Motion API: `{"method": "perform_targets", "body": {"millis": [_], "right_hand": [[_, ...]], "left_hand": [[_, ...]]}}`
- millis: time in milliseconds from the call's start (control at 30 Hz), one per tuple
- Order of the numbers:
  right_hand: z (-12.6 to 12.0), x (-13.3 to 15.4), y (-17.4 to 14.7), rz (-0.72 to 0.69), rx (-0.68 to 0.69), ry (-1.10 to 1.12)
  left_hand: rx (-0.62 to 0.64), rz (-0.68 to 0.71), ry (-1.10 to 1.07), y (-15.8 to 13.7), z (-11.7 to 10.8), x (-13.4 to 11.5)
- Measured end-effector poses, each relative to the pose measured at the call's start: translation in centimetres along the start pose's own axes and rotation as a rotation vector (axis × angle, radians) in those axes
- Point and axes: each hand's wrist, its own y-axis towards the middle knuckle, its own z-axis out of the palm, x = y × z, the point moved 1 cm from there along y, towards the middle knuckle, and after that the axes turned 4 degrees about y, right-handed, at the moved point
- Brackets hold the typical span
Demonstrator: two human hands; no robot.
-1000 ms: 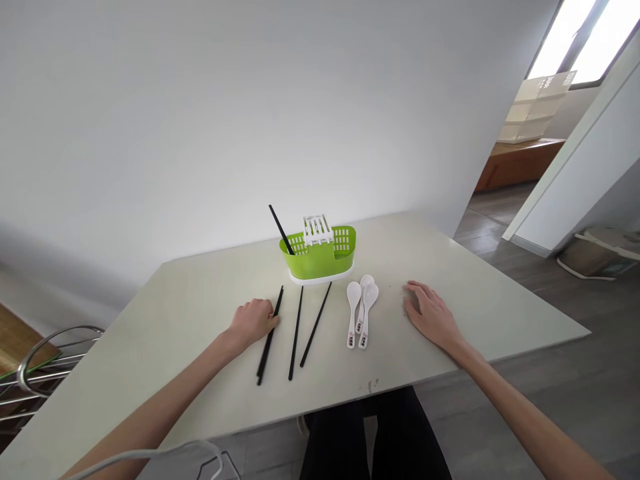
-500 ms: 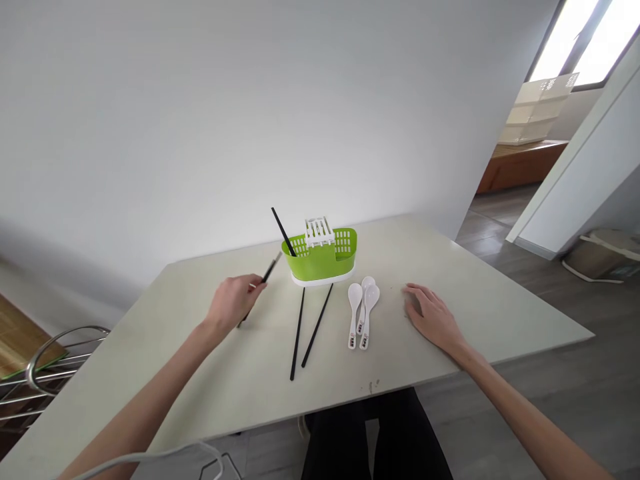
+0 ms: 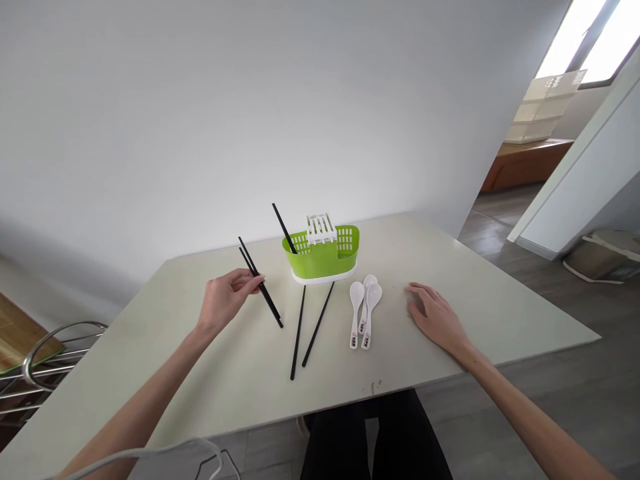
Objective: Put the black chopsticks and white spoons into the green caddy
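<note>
My left hand (image 3: 230,293) pinches a pair of black chopsticks (image 3: 271,305) near their middle, left of the green basket (image 3: 320,263). They slant from upper left to lower right. The basket has a white base and a white slotted piece on top; one black chopstick (image 3: 284,227) leans in its left compartment. In front of it, two loose chopsticks (image 3: 317,328) lie on the table. Several white spoons (image 3: 357,313) rest in a cluster to their right. Beyond the spoons, my right hand (image 3: 437,317) rests on the tabletop, fingers loosely stretched, holding nothing.
The pale table (image 3: 180,380) meets a white wall behind the basket. A metal rack (image 3: 55,360) stands off its left edge, and a white cable (image 3: 145,453) crosses the lower left. On the floor at right is a lidded bin (image 3: 605,257).
My left hand has turned the chopsticks, from leaning up toward the right to leaning up toward the left. The right hand stays in place on the table.
</note>
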Motion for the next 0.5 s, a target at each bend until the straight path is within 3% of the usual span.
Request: {"method": "perform_targets", "body": {"millis": [200, 500], "right_hand": [[0.0, 0.0, -0.1, -0.002, 0.032, -0.014], [-0.3, 0.3, -0.3, -0.003, 0.024, -0.015]], "left_hand": [[-0.132, 0.081, 0.024, -2.2, -0.8, -0.3], [-0.128, 0.073, 0.05, -2.1, -1.0, 1.0]]}}
